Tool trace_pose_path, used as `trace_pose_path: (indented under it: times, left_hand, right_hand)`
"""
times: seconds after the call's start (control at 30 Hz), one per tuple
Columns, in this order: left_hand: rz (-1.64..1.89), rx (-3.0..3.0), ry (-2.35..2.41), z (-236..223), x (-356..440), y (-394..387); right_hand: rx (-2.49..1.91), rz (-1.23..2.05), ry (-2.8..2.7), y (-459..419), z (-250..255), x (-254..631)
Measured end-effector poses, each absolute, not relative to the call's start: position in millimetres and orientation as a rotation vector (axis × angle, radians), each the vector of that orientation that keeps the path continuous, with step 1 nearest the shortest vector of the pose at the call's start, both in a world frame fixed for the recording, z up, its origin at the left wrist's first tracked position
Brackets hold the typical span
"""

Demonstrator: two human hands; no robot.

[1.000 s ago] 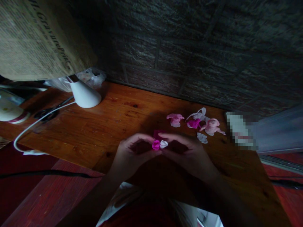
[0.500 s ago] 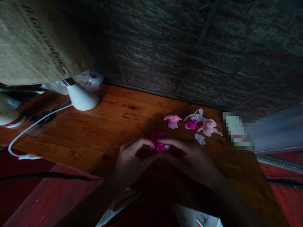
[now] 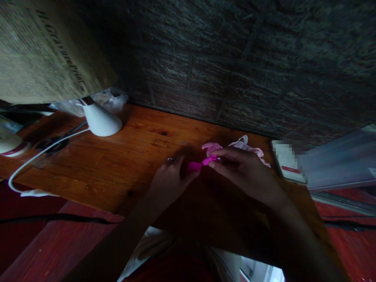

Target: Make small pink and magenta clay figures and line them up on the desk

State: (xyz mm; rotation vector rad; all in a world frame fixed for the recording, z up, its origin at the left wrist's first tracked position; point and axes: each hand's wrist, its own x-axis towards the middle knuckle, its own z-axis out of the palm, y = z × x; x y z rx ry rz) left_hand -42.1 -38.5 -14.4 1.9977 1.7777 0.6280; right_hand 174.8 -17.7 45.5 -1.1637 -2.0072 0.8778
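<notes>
My left hand (image 3: 170,178), with a ring on one finger, has its thumb and fingers closed at a flat magenta paper piece (image 3: 194,167) just above the table. A small twisted magenta paper piece (image 3: 209,159) is pinched between the thumb and forefinger of my right hand (image 3: 243,168). The twisted piece meets the right edge of the flat one; I cannot tell whether they are joined. Behind my right hand lie a pink crumpled paper piece (image 3: 212,147), a whitish one (image 3: 241,143) and part of a pale pink one (image 3: 259,152), partly hidden.
A white lamp base (image 3: 103,120) with a newsprint shade (image 3: 55,55) and white cable (image 3: 38,158) stands at left. Near it lie dark scissors (image 3: 53,145) and a plastic bag (image 3: 110,100). A blurred white box (image 3: 289,162) sits at right. A brick wall (image 3: 205,70) bounds the wooden table (image 3: 147,141).
My hands have moved apart from their joined pinch. My right hand has moved up and right with the twisted magenta piece, now covering some crumpled pieces. The white bit between my fingers is mostly hidden.
</notes>
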Motion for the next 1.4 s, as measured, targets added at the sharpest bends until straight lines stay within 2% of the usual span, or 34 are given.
trace_pose_path:
  times: [0.1, 0.23, 0.53, 0.97, 1.4]
  left_hand:
    - [0.65, 1.981, 1.607, -9.6, -42.3, -38.6]
    - [0.852, 1.886, 1.476, -15.9, -48.3, -49.8]
    - [1.087, 1.965, 1.387, -30.9, -50.0, -65.0]
    - [1.041, 1.899, 1.414, -33.3, -50.6, -70.5]
    - [0.961, 1.579, 1.252, -28.1, -59.4, -63.5]
  right_hand:
    - [-1.147, 0.892, -2.063, -9.4, 50.8, 172.2]
    - [-1.148, 0.873, -2.181, -4.8, 58.3, 167.0]
    - [-1.189, 0.936, -2.477, -9.3, 59.5, 146.7]
    - [-1.288, 0.773, -2.46, -15.5, 41.8, 133.7]
    - [-1.189, 0.823, -2.457, -17.8, 37.8, 145.6]
